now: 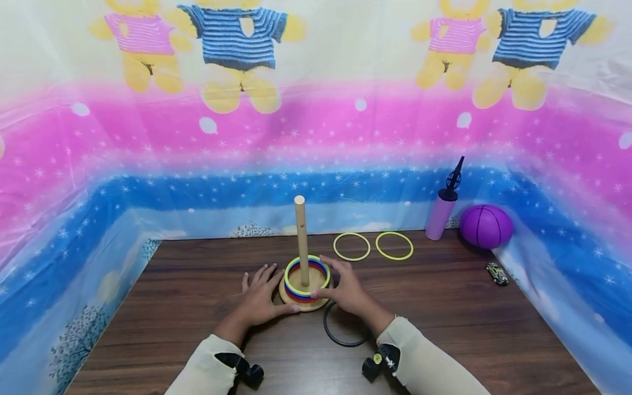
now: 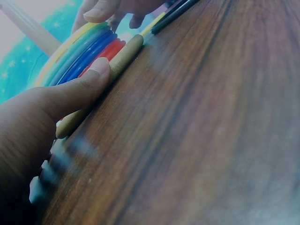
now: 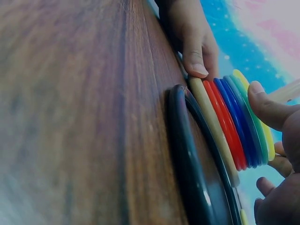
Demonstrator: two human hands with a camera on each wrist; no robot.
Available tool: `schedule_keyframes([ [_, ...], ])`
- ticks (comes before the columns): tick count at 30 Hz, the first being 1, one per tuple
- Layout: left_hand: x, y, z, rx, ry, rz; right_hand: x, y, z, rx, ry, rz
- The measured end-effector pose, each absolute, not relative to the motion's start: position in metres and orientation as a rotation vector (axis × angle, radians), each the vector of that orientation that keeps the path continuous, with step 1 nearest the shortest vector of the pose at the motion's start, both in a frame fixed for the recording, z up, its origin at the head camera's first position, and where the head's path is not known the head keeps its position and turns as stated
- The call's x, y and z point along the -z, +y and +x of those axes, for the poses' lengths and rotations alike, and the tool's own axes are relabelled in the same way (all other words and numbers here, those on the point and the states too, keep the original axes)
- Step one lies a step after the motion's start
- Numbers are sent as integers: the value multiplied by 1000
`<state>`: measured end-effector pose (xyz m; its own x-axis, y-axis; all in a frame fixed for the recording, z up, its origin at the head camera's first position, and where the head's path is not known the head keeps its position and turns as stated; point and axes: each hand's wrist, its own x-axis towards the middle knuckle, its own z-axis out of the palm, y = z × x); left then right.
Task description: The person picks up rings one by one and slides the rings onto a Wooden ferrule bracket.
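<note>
I am looking down at the tabletop [image 1: 197,285], and I am working from the biggest thing toward the smallest. The base [image 1: 306,300] with its peg [image 1: 301,238] is standing near the middle, carrying a stack of rings [image 1: 307,274]: red lowest, then blue, teal and yellow. My left hand [image 1: 261,299] is lying flat beside the base, fingers straight and spread, thumb tip pressing the wooden edge. My right hand [image 1: 345,288] is resting on the other side, fingers relaxed, thumb touching the top rings.

I am judging the risks from here. A black ring [image 1: 340,329] is lying partly under the base edge by my right wrist, so the base may be sitting slightly uneven; any sideways push from either thumb could be rocking it and tipping the tall peg. A lift with my right thumb alone could be dragging the rings askew. Two yellow rings [image 1: 351,246] are lying well apart behind.
</note>
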<state>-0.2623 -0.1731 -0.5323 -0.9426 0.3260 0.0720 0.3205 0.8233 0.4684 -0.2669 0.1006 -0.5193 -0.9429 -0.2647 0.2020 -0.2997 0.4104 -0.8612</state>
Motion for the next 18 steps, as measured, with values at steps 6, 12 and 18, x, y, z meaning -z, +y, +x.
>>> schedule_keyframes([
  [6,533,-173,-262,-780,2983,523,519,101,-266,-1595,-2608,521],
  [12,533,-172,-262,-781,2973,514,519,102,-266,-1585,-2609,523],
  [18,533,-172,-263,-777,2979,517,519,103,-267,-1588,-2604,557],
])
